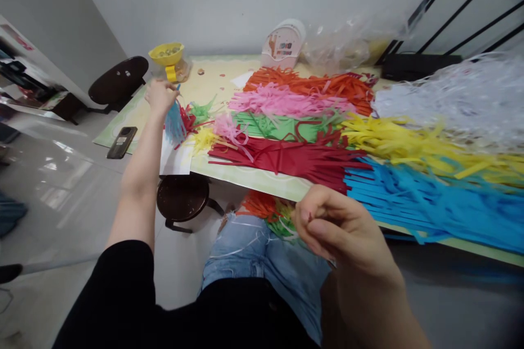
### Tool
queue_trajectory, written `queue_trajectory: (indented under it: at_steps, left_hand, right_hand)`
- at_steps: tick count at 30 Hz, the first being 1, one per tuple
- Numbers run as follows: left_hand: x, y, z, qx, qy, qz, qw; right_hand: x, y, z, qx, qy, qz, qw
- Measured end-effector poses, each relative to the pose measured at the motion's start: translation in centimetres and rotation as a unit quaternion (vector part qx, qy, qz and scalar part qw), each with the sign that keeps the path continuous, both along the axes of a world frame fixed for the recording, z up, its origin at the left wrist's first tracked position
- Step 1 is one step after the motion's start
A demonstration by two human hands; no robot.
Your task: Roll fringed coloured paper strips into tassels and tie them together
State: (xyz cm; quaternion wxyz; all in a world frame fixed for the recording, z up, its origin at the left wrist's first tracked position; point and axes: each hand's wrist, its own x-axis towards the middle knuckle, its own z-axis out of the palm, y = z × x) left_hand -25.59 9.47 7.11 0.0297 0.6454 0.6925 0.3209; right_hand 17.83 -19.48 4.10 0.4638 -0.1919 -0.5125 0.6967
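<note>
My left hand [161, 96] reaches to the far left of the table, its fingers closed at the top of a blue paper tassel [175, 124]. Beside that tassel lie small bunches of red strips [187, 119], green strips [202, 112], yellow strips [204, 139] and pink strips [228, 128]. Close to the camera, above my lap, my right hand [339, 229] is closed in a pinch; a tiny dark red bit shows at the fingertips, too small to name. Fringed red paper [278, 155] and fringed blue paper [434, 202] lie just beyond it.
Orange [311, 87], pink [286, 99], green [266, 124], yellow [409, 144] and white fringe [454, 101] cover the table's right side. A yellow-topped container [167, 54], phone [121, 142] and white bin [284, 43] also rest there. Brown stools [182, 196] stand nearby. Colored strips [262, 205] lie on my lap.
</note>
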Motion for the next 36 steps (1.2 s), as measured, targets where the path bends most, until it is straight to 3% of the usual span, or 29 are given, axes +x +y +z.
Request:
queue_trajectory:
  at_steps: [3, 5, 7, 11, 16, 21, 23, 26, 28, 31, 33, 36]
  left_hand:
    - [0.5, -0.5, 2.7, 0.158, -0.025, 0.094, 0.983]
    - [1.1, -0.7, 3.9, 0.188, -0.076, 0.091, 0.975]
    - [1.9, -0.9, 4.2, 0.120, -0.138, 0.085, 0.979]
    - [3.0, -1.3, 3.1, -0.048, -0.223, 0.081, 0.970]
    - [3.3, -1.4, 2.6, -0.079, -0.312, 0.052, 0.945]
    - [5.2, -2.2, 2.9, -0.021, -0.255, -0.020, 0.967]
    - [7.2, -3.6, 3.2, 0.015, -0.222, -0.072, 0.972]
    - [11.5, -7.3, 3.2, 0.019, -0.226, -0.143, 0.963]
    - [14.8, -10.5, 2.6, 0.010, -0.256, -0.185, 0.949]
    - [19.2, -15.2, 0.9, -0.037, -0.324, -0.275, 0.904]
    - [21.3, -17.5, -0.5, -0.085, -0.351, -0.322, 0.875]
    - [23.4, -19.2, -2.1, -0.138, -0.398, -0.331, 0.844]
  right_hand:
    - [0.0, 0.3, 0.2, 0.008, -0.002, 0.014, 1.000]
    - [0.0, 0.5, 0.2, 0.019, -0.002, 0.023, 1.000]
    - [0.0, 0.6, 0.1, 0.024, 0.000, 0.023, 0.999]
    - [-0.1, 0.6, 0.0, 0.026, 0.002, 0.016, 1.000]
    - [-0.5, 0.8, 0.5, 0.008, -0.019, 0.023, 1.000]
    - [-0.8, 1.1, 0.8, -0.025, -0.039, -0.004, 0.999]
    - [-1.1, 1.5, 1.0, -0.016, -0.057, -0.030, 0.998]
    - [-1.9, 2.6, 1.7, 0.029, -0.085, -0.144, 0.985]
    - [-2.5, 3.5, 2.2, 0.083, -0.103, -0.240, 0.962]
    - [-3.3, 4.6, 2.8, 0.164, -0.145, -0.353, 0.910]
    - [-3.4, 5.0, 2.9, 0.200, -0.170, -0.384, 0.885]
    - [-3.2, 5.3, 2.7, 0.214, -0.189, -0.386, 0.877]
